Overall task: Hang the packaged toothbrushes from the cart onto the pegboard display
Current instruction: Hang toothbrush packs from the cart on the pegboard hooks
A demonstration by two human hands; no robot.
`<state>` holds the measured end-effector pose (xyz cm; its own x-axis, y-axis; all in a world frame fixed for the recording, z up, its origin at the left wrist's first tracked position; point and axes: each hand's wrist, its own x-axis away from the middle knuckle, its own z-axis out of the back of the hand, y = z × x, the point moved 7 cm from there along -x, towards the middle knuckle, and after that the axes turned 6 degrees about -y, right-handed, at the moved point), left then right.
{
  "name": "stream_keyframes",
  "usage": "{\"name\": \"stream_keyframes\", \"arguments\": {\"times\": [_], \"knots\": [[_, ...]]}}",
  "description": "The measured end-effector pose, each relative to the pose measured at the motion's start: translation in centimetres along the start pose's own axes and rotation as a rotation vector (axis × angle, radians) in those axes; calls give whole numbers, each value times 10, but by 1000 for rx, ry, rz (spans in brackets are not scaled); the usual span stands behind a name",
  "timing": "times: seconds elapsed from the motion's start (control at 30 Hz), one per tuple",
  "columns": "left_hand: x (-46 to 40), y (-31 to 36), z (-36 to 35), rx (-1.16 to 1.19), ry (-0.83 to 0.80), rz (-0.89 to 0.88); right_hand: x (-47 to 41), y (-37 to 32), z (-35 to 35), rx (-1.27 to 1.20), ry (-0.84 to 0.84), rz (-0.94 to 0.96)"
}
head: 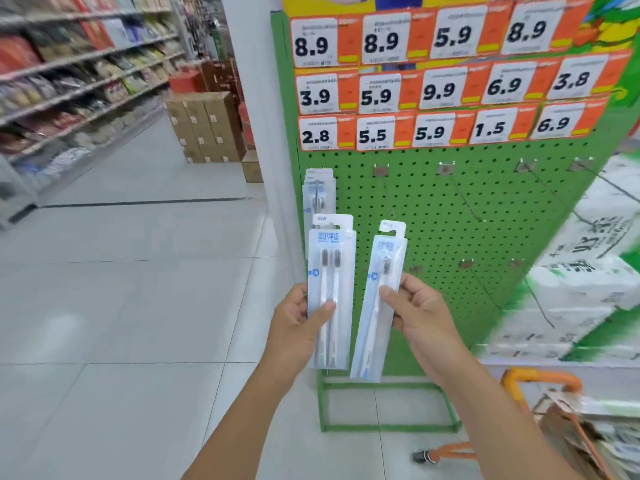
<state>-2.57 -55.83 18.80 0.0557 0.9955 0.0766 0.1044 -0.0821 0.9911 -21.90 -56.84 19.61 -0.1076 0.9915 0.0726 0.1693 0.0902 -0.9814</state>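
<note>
The task looks only begun: a few packs (319, 188) already hang at the pegboard's (485, 216) nine o'clock edge, the left hand (298, 323) grips a small stack of toothbrush packs (331, 292), the right hand (420, 308) pinches a single pack (379, 306), and most hooks (460, 199) stand bare.

Fourteen price tags (446, 77) hung on the pegboard (485, 209). Two hands held toothbrush packs; more hung at its left.
</note>
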Motion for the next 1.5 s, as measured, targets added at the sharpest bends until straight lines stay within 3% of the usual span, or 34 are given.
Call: {"name": "stream_keyframes", "arguments": {"times": [0.33, 0.6, 0.9, 1.13, 1.5], "knots": [[-27, -22, 14, 38, 51, 4, -46, 7, -3, 38, -79, -46], [-52, -32, 18, -31, 2, 21, -51, 9, 6, 38, -92, -22], [-129, -21, 25, -84, 64, 100, -46, 15, 33, 32, -73, 3], [-163, -23, 27, -96, 224, 158, -58, 16, 43, 75, -77, -2], [-169, -21, 24, -127, 343, 212, -78, 18, 46, 104, -98, 15]]}}
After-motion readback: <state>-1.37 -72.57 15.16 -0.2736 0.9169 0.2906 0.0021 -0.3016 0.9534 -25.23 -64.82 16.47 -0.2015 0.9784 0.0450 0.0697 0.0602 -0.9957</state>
